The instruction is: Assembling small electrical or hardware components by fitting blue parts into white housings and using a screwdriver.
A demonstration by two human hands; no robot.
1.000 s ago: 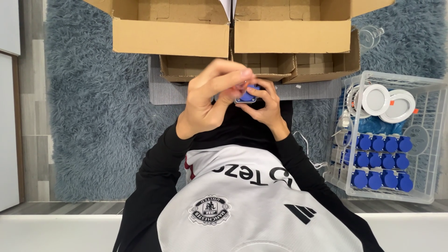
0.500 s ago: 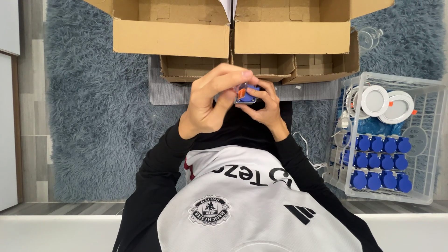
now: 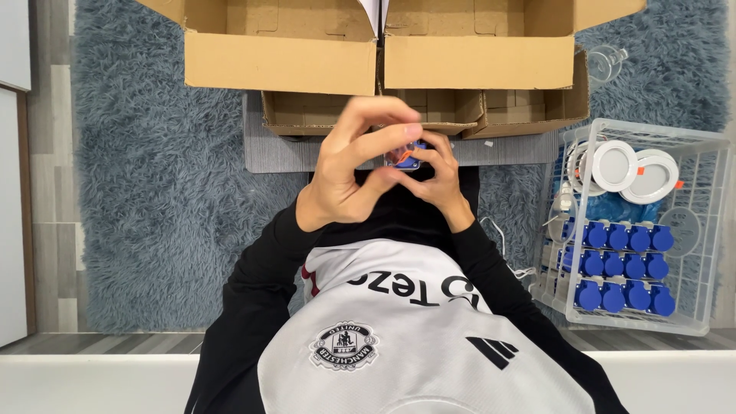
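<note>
Above a shaggy grey-blue rug (image 3: 153, 192) and open brown cardboard boxes (image 3: 376, 61), the left hand (image 3: 353, 172) and right hand (image 3: 441, 180) pinch a small blue-and-orange plastic part (image 3: 406, 156) between fingertips; a steady, chest-high, two-handed grip probably suits it best.

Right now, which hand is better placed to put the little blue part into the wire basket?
Right hand: it sits nearer the basket on that side. Both hands grip the part.

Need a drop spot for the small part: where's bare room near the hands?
Free: shaggy blue rug left of left hand, below cardboard box. Narrower strip of rug between right hand and wire basket. Crowded: basket full of blue caps and white discs.
</note>
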